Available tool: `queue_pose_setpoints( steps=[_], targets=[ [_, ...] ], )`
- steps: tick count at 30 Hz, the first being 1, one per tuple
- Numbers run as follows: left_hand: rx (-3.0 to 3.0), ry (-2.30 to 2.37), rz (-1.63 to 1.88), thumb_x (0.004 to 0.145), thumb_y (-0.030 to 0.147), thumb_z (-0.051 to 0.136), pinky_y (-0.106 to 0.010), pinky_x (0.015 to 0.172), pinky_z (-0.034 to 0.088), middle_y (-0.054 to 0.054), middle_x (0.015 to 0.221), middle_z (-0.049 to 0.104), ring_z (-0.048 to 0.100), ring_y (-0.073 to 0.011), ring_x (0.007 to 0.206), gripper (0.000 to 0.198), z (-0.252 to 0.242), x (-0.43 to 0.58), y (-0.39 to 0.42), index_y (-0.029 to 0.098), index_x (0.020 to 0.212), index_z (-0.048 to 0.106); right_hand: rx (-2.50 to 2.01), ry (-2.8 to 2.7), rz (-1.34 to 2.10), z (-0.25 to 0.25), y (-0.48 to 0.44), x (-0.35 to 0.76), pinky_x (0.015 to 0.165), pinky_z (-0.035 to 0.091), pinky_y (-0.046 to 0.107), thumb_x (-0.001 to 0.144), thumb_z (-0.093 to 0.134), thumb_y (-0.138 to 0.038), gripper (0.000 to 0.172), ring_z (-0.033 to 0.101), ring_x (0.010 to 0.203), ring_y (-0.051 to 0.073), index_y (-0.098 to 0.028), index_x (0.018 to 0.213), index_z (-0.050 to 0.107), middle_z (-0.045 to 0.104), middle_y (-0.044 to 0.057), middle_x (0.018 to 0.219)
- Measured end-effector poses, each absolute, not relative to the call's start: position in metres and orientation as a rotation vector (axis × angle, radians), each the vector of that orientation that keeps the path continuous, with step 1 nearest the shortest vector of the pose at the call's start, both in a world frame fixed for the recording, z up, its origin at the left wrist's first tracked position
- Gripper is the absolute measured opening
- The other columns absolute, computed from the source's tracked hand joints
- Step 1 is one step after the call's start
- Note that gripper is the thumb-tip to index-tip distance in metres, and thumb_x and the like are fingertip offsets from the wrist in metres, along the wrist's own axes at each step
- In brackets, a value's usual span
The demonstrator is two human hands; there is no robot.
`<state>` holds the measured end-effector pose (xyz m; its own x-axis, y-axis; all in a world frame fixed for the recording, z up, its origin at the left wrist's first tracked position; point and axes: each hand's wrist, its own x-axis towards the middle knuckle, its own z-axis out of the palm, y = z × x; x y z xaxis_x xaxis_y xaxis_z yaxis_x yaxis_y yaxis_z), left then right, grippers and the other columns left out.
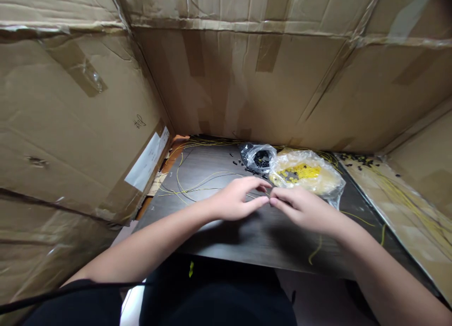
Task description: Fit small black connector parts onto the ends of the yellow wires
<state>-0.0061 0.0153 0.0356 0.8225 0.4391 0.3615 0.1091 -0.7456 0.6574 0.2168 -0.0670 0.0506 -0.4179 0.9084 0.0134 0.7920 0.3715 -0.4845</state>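
My left hand [242, 199] is over the middle of the dark table, thumb stretched out and fingers curved apart from it. Its tips come close to my right hand [300, 206], whose thumb and forefinger are pinched together. A thin wire runs behind the left hand to that pinch; its end is hidden by the fingertips. Loose yellow and black wires [183, 191] curve across the table to the left. Just beyond the hands lie a clear bag of small black parts [262, 159] and a larger one of small yellow parts [300, 171].
Cardboard walls [226, 91] enclose the dark tabletop [226, 241] at the back and sides. Several loose black pieces [235, 163] lie by the bags. More long wires [409, 194] and black pieces rest on cardboard at the right. A yellow scrap [191, 269] is on my dark clothing.
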Motion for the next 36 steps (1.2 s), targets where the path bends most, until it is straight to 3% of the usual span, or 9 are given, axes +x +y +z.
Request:
queue_pose_setpoints(
  steps=[4,10,24,30,36],
  targets=[
    [2.17,0.477,0.697,0.098,0.036,0.051,-0.025,0.07,0.046,-0.005,0.096,0.071,0.06,-0.0138,0.077,0.029,0.022,0.006,0.012,0.015,0.111,0.066,-1.408,-2.239,0.604,0.047,-0.045,0.206,0.063,0.034,0.026,0.102,0.045,-0.036,0.029,0.049,0.064,0.012,-0.019,0.083,0.059,0.059,-0.001,0.072],
    [2.117,0.608,0.887,0.093,0.032,0.056,-0.023,0.062,0.039,-0.001,0.07,0.061,0.051,-0.0111,0.064,0.025,0.0,-0.006,0.027,0.014,0.079,0.066,-1.312,-1.921,0.926,0.022,-0.032,0.208,0.059,0.034,0.026,0.098,0.052,-0.047,0.033,0.042,0.065,0.013,-0.018,0.084,0.059,0.05,-0.001,0.071],
    [1.976,0.729,0.929,0.088,0.031,0.061,-0.02,0.055,0.035,0.0,0.066,0.058,0.045,-0.008,0.057,0.021,-0.012,-0.015,0.036,0.013,0.08,0.068,-1.281,-1.429,0.971,-0.017,-0.027,0.224,0.052,0.029,0.024,0.091,0.063,-0.051,0.032,0.036,0.059,0.01,-0.019,0.089,0.057,0.045,-0.003,0.07],
    [1.891,0.753,0.946,0.085,0.031,0.064,-0.02,0.051,0.033,0.002,0.06,0.053,0.042,-0.0076,0.054,0.02,-0.013,-0.019,0.039,0.013,0.078,0.068,-1.213,-1.262,1.097,-0.016,-0.025,0.231,0.047,0.02,0.023,0.087,0.068,-0.042,0.031,0.028,0.052,0.008,-0.022,0.108,0.055,0.04,-0.006,0.066],
    [1.997,0.733,0.902,0.084,0.028,0.065,-0.02,0.054,0.036,0.0,0.062,0.058,0.046,-0.0078,0.056,0.016,-0.013,-0.018,0.037,0.014,0.08,0.072,-1.168,-1.157,1.038,-0.016,-0.021,0.226,0.044,0.017,0.023,0.087,0.063,-0.038,0.031,0.024,0.045,0.007,-0.024,0.111,0.051,0.051,-0.005,0.068]
  ],
)
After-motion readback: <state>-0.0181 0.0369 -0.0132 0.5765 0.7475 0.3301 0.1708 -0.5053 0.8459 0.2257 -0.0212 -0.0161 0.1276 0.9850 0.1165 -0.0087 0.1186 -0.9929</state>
